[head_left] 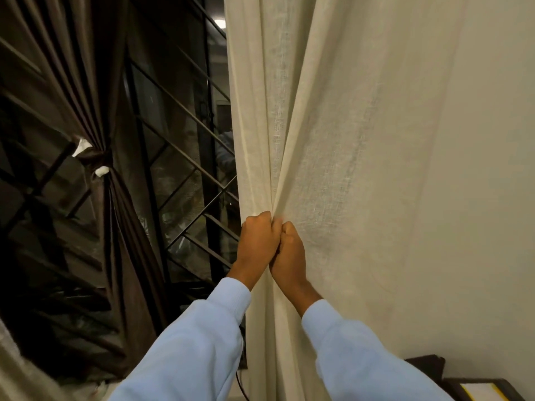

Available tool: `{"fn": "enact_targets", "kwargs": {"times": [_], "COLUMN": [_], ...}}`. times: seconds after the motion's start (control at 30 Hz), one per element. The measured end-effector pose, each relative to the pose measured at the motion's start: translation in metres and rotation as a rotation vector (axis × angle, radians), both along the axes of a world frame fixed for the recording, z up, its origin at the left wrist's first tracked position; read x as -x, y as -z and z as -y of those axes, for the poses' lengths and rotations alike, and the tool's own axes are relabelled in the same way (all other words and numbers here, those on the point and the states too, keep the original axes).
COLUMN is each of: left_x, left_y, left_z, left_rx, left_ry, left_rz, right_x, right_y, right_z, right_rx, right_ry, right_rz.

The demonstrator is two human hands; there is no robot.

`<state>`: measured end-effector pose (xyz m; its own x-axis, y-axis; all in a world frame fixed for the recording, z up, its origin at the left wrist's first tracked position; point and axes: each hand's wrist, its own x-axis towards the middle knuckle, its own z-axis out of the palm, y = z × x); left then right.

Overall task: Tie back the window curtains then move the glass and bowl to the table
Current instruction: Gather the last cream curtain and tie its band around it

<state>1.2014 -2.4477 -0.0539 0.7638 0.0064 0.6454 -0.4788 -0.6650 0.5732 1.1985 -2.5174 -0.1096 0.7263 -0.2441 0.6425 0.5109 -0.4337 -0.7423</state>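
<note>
A cream linen curtain [333,117] hangs in the middle and right of the head view. My left hand [257,241] and my right hand [289,250] are side by side, knuckles touching, and each grips a gathered fold of this curtain at waist height. The cloth bunches into pleats above my fists. At the left a dark brown curtain [95,215] is pulled back and tied at its middle with a knot that has white ends [101,169]. No glass, bowl or table is in view.
A dark window with a diagonal metal grille [179,157] lies between the two curtains. A plain wall [492,198] runs along the right. Dark furniture with a yellow-edged item [483,390] sits at the bottom right corner. A thin cable [240,384] hangs below the window.
</note>
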Motion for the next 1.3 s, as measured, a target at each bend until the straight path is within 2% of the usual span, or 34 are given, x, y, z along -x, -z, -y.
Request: {"fn": "enact_targets", "kwargs": {"times": [0.13, 0.23, 0.33, 0.43, 0.53, 0.6, 0.77, 0.9, 1.03, 1.17, 1.3], "left_x": [-0.012, -0.017, -0.022, -0.023, -0.024, -0.024, -0.026, -0.025, -0.027, -0.024, -0.022], "left_y": [-0.001, 0.003, 0.006, 0.007, 0.01, 0.011, 0.01, 0.009, 0.011, 0.009, 0.011], "left_z": [-0.006, -0.008, -0.011, -0.011, -0.01, -0.01, -0.014, -0.013, -0.009, -0.004, -0.003], "left_rx": [0.018, 0.04, 0.052, 0.054, 0.048, 0.04, 0.021, -0.004, -0.032, -0.053, -0.026], "left_ry": [-0.014, -0.004, 0.007, 0.025, 0.028, 0.021, 0.011, 0.007, 0.002, -0.022, 0.046], "left_rz": [0.026, 0.04, 0.058, 0.069, 0.106, 0.128, 0.152, 0.143, 0.126, 0.164, 0.175], "right_x": [-0.006, -0.001, 0.001, 0.002, 0.0, 0.0, 0.006, 0.01, 0.002, -0.013, -0.023], "right_y": [-0.001, -0.008, -0.005, -0.008, -0.012, -0.012, -0.014, -0.014, -0.005, -0.001, -0.004], "right_z": [0.017, 0.043, 0.079, 0.114, 0.147, 0.163, 0.174, 0.151, 0.105, 0.059, 0.027], "right_rx": [0.178, 0.082, -0.023, -0.1, -0.206, -0.246, -0.432, -0.433, -0.323, -0.189, -0.088], "right_ry": [-0.05, -0.049, 0.338, 0.739, 0.877, 0.912, 0.75, 0.612, 0.357, 0.232, 0.146], "right_rz": [-0.008, -0.025, 0.132, 0.094, -0.069, -0.107, -0.12, 0.02, 0.12, 0.127, 0.117]}}
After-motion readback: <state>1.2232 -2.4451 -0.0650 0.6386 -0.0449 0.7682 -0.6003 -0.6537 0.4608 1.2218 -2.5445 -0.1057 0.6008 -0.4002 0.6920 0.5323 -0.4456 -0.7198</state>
